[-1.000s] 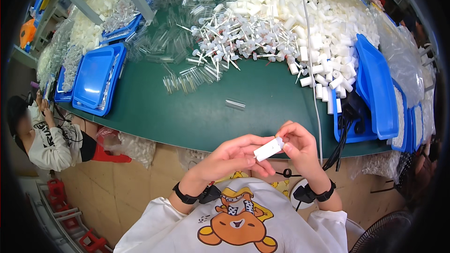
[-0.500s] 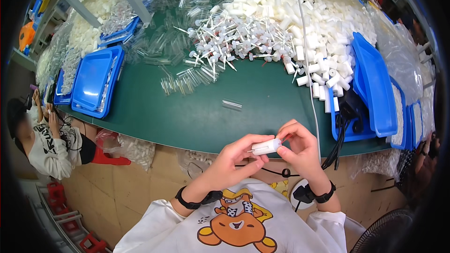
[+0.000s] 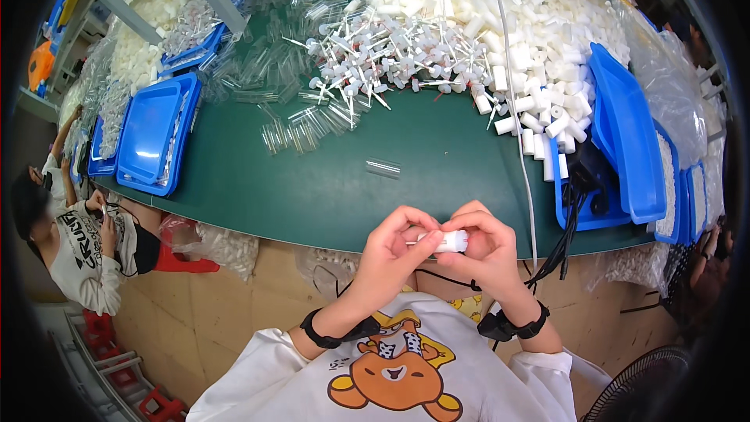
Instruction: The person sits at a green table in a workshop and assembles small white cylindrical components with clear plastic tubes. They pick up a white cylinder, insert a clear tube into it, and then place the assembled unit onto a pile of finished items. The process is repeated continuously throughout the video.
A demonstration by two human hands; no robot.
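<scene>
Just off the table's near edge, a small white cylinder (image 3: 453,242) lies sideways between my two hands. My left hand (image 3: 394,248) pinches its left end with thumb and fingers, and a thin pale stem pokes out there. My right hand (image 3: 491,252) curls around the right end, thumb below and fingers above; its fingertips are partly hidden. Beyond my hands, a clear plastic tube (image 3: 383,168) lies alone on the green tabletop (image 3: 328,203). Farther back sits a heap of thin white stems with translucent caps (image 3: 391,59).
White cylinders (image 3: 539,70) are piled at the back right, clear tubes (image 3: 293,134) at the back left. Blue trays (image 3: 148,137) stand left, more blue trays (image 3: 631,148) right beside black cables (image 3: 574,195). A white cord (image 3: 516,109) hangs across. A co-worker (image 3: 86,242) sits left.
My hands have drawn closer together around the white cylinder. My right fingers, spread over its right end before, are now curled in. The view has shifted slightly.
</scene>
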